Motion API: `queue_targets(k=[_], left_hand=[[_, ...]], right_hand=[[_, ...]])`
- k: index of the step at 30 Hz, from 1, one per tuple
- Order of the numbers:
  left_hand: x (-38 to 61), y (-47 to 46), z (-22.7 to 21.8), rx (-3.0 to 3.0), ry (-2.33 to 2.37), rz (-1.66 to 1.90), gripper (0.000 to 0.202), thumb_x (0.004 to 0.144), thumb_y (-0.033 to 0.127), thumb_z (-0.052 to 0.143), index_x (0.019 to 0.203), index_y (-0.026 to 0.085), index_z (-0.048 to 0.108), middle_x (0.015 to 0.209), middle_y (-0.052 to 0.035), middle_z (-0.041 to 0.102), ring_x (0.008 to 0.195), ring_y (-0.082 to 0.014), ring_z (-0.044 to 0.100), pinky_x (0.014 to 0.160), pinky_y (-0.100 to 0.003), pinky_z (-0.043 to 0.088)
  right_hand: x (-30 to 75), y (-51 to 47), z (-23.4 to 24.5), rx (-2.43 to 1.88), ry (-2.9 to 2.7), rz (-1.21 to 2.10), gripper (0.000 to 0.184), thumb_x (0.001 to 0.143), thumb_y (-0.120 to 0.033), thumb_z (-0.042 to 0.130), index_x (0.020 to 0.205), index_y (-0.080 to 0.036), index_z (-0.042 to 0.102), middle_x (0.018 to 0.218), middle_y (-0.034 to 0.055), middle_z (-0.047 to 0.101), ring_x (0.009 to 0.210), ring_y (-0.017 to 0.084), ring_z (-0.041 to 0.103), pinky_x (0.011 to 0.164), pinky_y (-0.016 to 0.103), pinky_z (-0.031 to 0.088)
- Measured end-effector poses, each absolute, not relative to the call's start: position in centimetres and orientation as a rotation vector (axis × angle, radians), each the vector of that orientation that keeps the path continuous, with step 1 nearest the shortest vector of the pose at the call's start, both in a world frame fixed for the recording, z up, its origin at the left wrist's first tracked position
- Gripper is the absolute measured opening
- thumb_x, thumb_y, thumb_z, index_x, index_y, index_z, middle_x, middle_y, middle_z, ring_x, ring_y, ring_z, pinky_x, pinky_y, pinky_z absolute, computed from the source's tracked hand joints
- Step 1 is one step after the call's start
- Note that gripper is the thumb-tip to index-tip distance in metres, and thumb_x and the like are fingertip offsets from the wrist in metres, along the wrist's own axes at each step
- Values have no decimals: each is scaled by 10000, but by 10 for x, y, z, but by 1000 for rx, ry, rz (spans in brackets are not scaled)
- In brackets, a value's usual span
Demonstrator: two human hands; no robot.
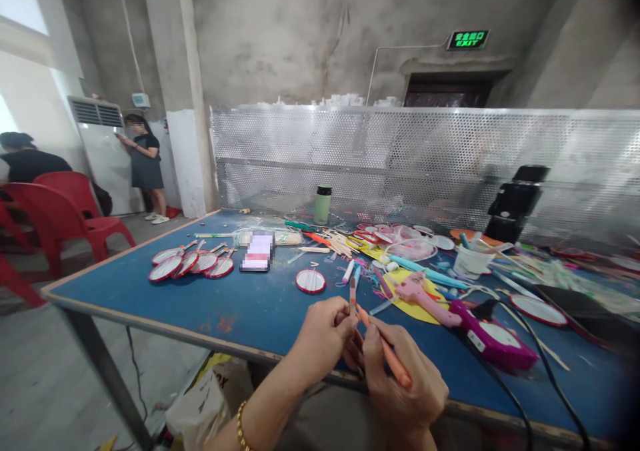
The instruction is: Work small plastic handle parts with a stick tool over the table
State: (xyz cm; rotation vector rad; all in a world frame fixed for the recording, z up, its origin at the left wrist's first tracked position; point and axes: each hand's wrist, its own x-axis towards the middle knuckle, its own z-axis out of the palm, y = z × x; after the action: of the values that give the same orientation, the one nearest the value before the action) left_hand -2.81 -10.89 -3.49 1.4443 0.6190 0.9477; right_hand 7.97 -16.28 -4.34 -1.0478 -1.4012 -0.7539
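Near the table's front edge, my left hand (324,339) is closed, pinching a small flat wooden stick (353,292) upright, its upper part partly orange. My right hand (409,381) grips an orange marker pen (395,361) like a pencil, its tip end close beside the stick. Fingers hide the exact contact. Just beyond my hands lies a round white disc with a red rim (311,281). Several similar discs with sticks (204,263) lie grouped to the left. A pink glue gun (425,297) rests on a yellow sheet (413,312) to the right.
A phone (257,251), a green tumbler (323,205) and loose wooden sticks (337,243) lie farther back. To the right are a white cup (473,263), a purple power strip (495,337) and black cables (547,357). A perforated metal panel (425,157) borders the blue table (165,304).
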Motion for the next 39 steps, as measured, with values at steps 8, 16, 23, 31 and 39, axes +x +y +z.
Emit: queue_targets(k=[8,16,23,31,39], left_hand=[[-28,-109,-34,1453,648,979,241,776,400,588,719,181,504,545,12,574,439,-140,553,436,-249,456],[-29,-110,-32,1443,634,979,280,776,431,604,726,172,508,538,19,557,428,-137,554,430,-242,444],[-28,-109,-37,1393,587,950,202,795,372,563,760,182,506,523,22,568,415,-144,561,422,-253,464],[-29,-111,-31,1414,616,978,263,776,400,608,707,182,479,526,24,558,412,-130,549,418,-234,437],[-27,-110,-35,1383,560,946,238,808,394,573,752,181,482,519,24,576,406,-128,548,412,-235,453]], right_hand=[[80,-163,-43,-1002,-1451,-738,92,868,-117,603,868,-183,667,662,-12,685,550,90,637,590,186,489],[80,-162,-44,-1005,-1459,-718,93,866,-120,606,843,-178,674,657,-4,685,544,90,632,577,184,483],[79,-164,-45,-1070,-1383,-745,81,875,-151,612,825,-181,669,644,-10,678,518,90,616,575,188,484],[80,-162,-44,-979,-1460,-716,95,853,-96,619,870,-177,665,672,-15,682,557,81,628,602,181,479],[80,-162,-46,-1046,-1384,-740,67,867,-126,617,860,-167,669,678,1,685,562,85,621,598,188,471]])
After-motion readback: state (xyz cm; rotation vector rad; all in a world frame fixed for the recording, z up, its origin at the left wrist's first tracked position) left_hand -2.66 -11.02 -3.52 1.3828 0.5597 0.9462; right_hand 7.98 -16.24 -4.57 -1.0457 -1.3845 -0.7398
